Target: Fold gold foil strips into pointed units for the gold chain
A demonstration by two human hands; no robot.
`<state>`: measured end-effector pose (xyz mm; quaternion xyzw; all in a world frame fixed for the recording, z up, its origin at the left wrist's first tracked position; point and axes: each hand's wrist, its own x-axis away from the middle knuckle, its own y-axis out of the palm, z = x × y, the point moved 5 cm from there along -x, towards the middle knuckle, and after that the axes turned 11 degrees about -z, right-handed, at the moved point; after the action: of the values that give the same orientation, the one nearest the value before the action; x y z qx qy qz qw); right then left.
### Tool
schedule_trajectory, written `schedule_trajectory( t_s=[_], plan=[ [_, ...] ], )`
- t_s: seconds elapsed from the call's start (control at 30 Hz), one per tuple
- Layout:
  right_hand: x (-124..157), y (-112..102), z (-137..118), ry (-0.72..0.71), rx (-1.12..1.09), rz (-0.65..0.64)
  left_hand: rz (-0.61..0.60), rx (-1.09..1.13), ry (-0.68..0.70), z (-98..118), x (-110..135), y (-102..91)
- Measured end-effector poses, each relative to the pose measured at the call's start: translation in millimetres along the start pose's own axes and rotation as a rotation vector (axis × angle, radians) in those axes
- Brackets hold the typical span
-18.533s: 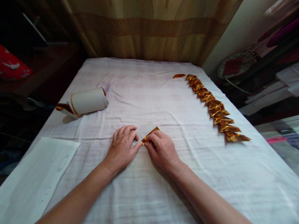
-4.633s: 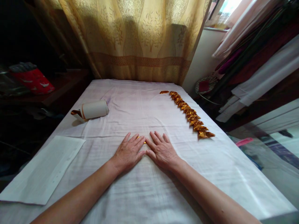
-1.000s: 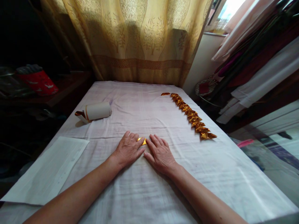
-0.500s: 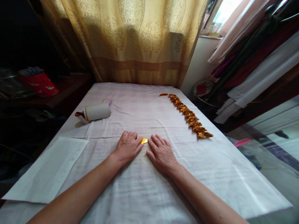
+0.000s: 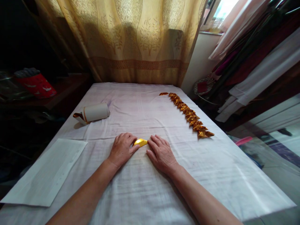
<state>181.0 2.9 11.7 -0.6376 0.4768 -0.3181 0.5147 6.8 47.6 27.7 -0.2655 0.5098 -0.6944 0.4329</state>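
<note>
A small folded piece of shiny gold foil paper (image 5: 140,142) lies on the white cloth between my hands. My left hand (image 5: 122,147) has its thumb and fingers closed on the left end of the foil. Close against the other end, the index fingertip of my right hand (image 5: 162,153) touches or nearly touches the foil's pointed tip. That hand rests flat with fingers stretched out and the thumb apart. Farther right, a slanting row of similar folded gold foil pieces (image 5: 185,110) runs along the table, with one flatter piece (image 5: 163,93) beside its far end.
A white roll (image 5: 96,112) with gold foil at its left end lies at the left. Nearer is a white paper sheet (image 5: 47,172). A red container (image 5: 39,84) stands on a dark side surface. A yellow curtain (image 5: 140,40) hangs behind; clothes (image 5: 260,68) hang at the right.
My left hand has shifted slightly left along the foil piece, uncovering more of it. My right hand has stayed almost in place. The camera view has moved a little.
</note>
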Motion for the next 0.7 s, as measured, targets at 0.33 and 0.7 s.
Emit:
schedule_trajectory(
  t_s=[0.33, 0.7],
  plan=[
    [1.6, -1.9, -0.1, -0.085, -0.06, 0.071, 0.002, 0.036, -0.007, -0.6, 1.0, 1.8],
    [-2.4, -1.3, 4.5, -0.12, -0.133, 0.196, 0.043, 0.013, 0.232, 18.4, 4.2, -3.2]
  ],
)
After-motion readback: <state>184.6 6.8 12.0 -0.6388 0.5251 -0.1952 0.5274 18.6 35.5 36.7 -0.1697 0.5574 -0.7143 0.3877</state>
